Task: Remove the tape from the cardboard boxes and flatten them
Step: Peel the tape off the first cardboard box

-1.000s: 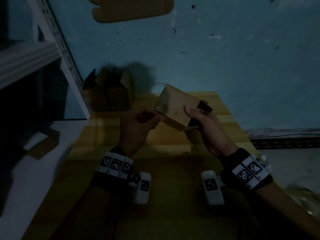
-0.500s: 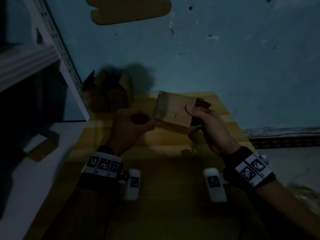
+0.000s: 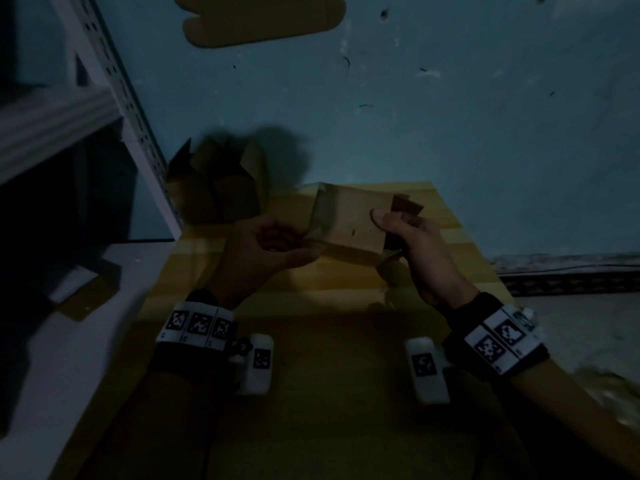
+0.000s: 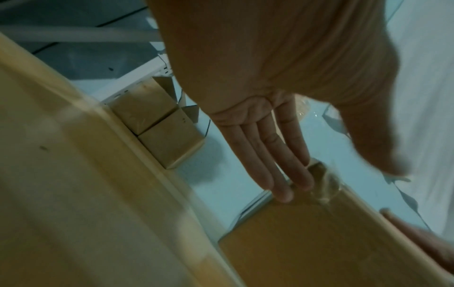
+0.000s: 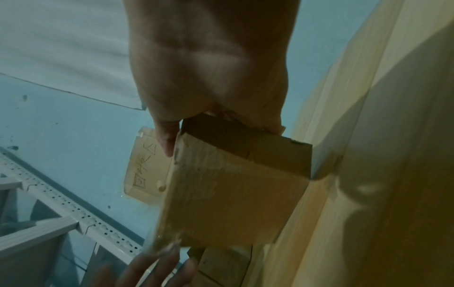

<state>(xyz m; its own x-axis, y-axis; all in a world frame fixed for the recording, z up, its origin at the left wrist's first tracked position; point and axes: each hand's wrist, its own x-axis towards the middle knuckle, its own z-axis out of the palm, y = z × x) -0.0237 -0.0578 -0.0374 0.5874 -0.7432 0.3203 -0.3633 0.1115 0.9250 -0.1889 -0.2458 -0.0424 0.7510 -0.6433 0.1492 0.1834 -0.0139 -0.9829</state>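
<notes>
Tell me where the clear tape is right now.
In the left wrist view, the tape sits crumpled at the corner of the box, right by the left hand fingertips; the right hand grips the box's opposite end.

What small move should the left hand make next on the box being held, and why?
Probably pinch the lifted strip and pull it away. The right hand grips the small cardboard box at one end, above the wooden table. The left hand has straight fingers touching the other end, where clear tape is crinkled and partly raised. The box is not flattened yet.
</notes>
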